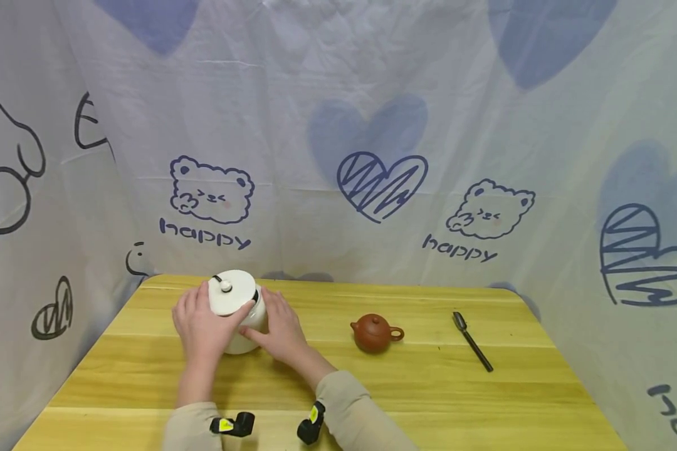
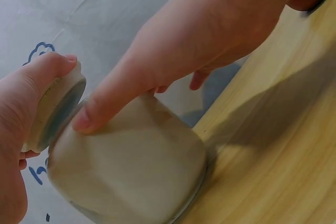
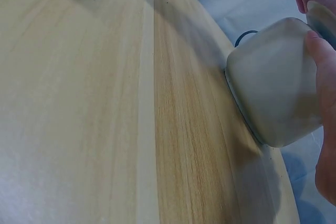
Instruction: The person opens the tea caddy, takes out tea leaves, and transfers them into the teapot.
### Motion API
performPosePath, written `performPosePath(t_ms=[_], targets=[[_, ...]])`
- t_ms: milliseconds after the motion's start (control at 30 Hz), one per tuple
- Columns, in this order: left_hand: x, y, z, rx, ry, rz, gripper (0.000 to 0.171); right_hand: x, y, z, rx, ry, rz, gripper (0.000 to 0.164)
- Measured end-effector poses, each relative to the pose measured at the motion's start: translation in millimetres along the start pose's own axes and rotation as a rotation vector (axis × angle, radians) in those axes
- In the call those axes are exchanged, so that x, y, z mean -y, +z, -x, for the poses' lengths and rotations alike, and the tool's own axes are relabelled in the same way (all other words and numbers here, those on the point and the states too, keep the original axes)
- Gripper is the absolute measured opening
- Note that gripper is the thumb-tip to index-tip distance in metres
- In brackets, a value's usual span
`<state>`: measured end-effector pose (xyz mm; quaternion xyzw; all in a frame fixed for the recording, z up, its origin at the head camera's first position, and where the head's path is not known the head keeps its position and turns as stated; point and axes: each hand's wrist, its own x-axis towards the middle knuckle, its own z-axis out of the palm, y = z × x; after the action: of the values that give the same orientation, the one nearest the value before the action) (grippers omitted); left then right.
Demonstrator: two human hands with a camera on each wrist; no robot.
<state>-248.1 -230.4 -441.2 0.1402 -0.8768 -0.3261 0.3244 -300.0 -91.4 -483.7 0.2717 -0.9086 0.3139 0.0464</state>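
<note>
A white jar (image 1: 238, 343) stands near the far left of the table, with a round knobbed lid (image 1: 236, 299) tilted at its mouth. My left hand (image 1: 202, 326) grips the lid by its edge. In the left wrist view the lid (image 2: 68, 103) is raised off the rim, its underside facing the jar (image 2: 136, 166). My right hand (image 1: 282, 331) holds the jar's right side, its thumb at the upper wall near the rim. The right wrist view shows the jar (image 3: 275, 82) with its base on the tabletop; the inside of the jar is hidden.
A small reddish-brown clay teapot (image 1: 372, 334) sits right of the jar, handle to the right. Farther right lies a slender dark tool (image 1: 474, 343) with a wider head. A printed white curtain (image 1: 293, 213) hangs behind the wooden table (image 1: 417, 401).
</note>
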Motion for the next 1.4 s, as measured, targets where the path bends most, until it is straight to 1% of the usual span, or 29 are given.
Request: performPosePath(t_ms=[167, 300, 533, 800, 1100, 1267, 1400], targets=[[-0.9, 5.4, 1.3, 0.024, -0.002, 0.0, 0.098, 0, 0, 0, 0.001, 0.007, 0.006, 0.092], [-1.9, 8.0, 2.8, 0.031, 0.001, -0.004, 0.098, 0, 0, 1, 0.006, 0.013, -0.003, 0.092], [-0.6, 11.6, 4.6, 0.022, 0.012, -0.009, 0.101, -2, 2, 0, 0.011, 0.017, -0.006, 0.092], [0.4, 14.5, 4.1, 0.007, 0.013, 0.016, 0.102, -1, 3, 0, 0.009, 0.021, -0.015, 0.092], [4.3, 19.2, 2.5, -0.012, 0.023, 0.023, 0.102, 0, 0, 0, 0.014, 0.028, -0.032, 0.092], [5.5, 19.0, 1.7, 0.0, 0.013, 0.011, 0.101, 0, 0, 0, -0.002, 0.019, -0.048, 0.091], [3.9, 16.9, 0.8, 0.022, -0.004, 0.001, 0.101, 0, 0, 0, -0.008, 0.023, -0.051, 0.09]])
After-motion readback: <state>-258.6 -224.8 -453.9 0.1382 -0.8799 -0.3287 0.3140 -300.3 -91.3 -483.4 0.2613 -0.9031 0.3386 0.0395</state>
